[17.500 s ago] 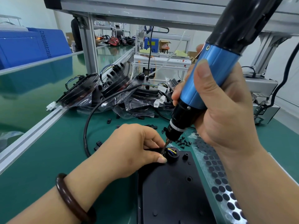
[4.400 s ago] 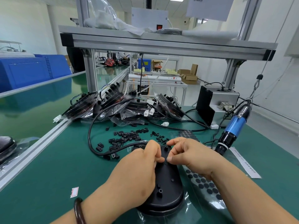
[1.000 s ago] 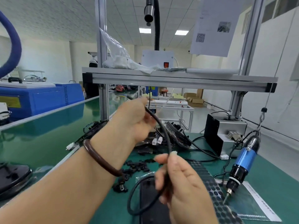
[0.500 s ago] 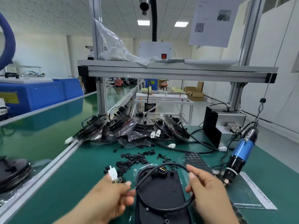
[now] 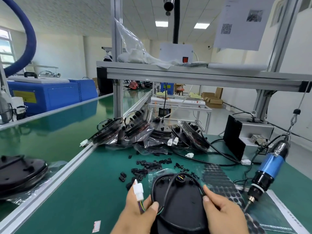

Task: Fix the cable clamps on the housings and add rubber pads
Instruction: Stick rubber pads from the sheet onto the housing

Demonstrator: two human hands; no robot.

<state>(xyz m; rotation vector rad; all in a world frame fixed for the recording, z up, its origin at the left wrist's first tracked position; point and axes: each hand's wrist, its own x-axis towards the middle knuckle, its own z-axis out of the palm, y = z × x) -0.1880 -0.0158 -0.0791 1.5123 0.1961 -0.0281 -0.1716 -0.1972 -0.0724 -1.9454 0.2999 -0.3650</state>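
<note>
Head view: at the back of the green desk (image 5: 84,183), clear, crinkled plastic bags (image 5: 143,132) are heaped, each holding a round black housing with wires. Another bagged black housing (image 5: 20,173) is seen at the far left.

Near the front edge, a smooth, oval, matte black housing (image 5: 179,205) lies between both hands. Its black cable (image 5: 196,182) is looped above it. The left hand (image 5: 136,215) is closed on the cable's end, where coloured wires are pinched just below the white connector (image 5: 138,191). The loop's other side is pinched by the right hand (image 5: 222,215).

Small black cable clamps (image 5: 148,166) are scattered behind the housing. A sheet of round black rubber pads (image 5: 217,178) lies to its right, beside a hanging blue-and-black screwdriver (image 5: 268,168).
</note>
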